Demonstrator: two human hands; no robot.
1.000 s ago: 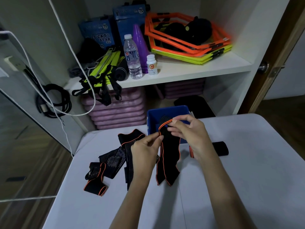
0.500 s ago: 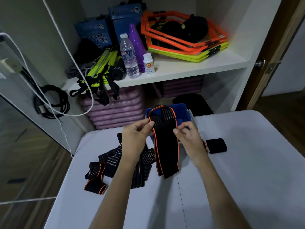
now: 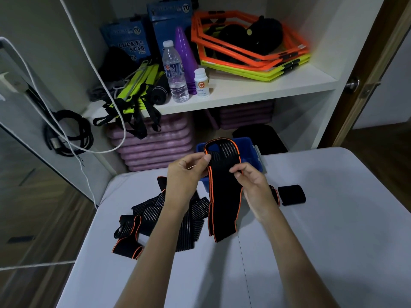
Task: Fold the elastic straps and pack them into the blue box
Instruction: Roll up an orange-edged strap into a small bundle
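I hold a black elastic strap with orange edging (image 3: pixel 224 196) doubled over, its fold on top and its two ends hanging down to the white table (image 3: pixel 311 230). My left hand (image 3: pixel 185 174) pinches its left edge near the fold. My right hand (image 3: pixel 253 181) pinches the right edge. Right behind the strap stands the blue box (image 3: pixel 249 150), at the table's far edge. More black straps (image 3: pixel 169 221) lie in a loose pile on the table to the left. A small folded black strap (image 3: pixel 291 194) lies to the right of my right hand.
Behind the table a white shelf (image 3: pixel 244 94) carries a water bottle (image 3: pixel 174 72), a small white jar (image 3: pixel 201 82), purple cones, blue cartons and orange and yellow hexagon frames (image 3: pixel 251 56). Purple pads are stacked below. White and black cables hang at the left. A wooden door stands at the right.
My hands have moved apart to the strap's two edges and raised its fold in front of the blue box, so the strap now hangs flat and spread.
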